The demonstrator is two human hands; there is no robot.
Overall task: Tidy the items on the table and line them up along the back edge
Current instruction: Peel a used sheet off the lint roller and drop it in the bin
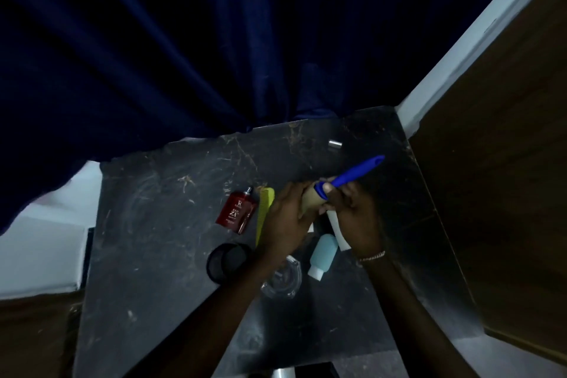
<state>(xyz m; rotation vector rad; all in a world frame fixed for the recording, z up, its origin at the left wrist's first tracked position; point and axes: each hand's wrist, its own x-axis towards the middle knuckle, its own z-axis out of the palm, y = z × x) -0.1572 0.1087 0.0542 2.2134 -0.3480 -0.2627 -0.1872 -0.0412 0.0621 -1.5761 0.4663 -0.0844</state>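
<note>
Both hands hold a lint roller with a blue handle and a beige roll above the middle of the dark marble table. My left hand grips the beige roll. My right hand grips the blue handle near the roll, and the handle points up to the right. A red perfume bottle lies left of the hands beside a yellow-green comb. Below the hands lie a light blue bottle, a white tube, a clear glass dish and a black round lid.
A small silver cap stands near the back edge on the right. Dark blue curtain hangs behind the table. A wooden panel borders the right side. A white surface lies left of the table.
</note>
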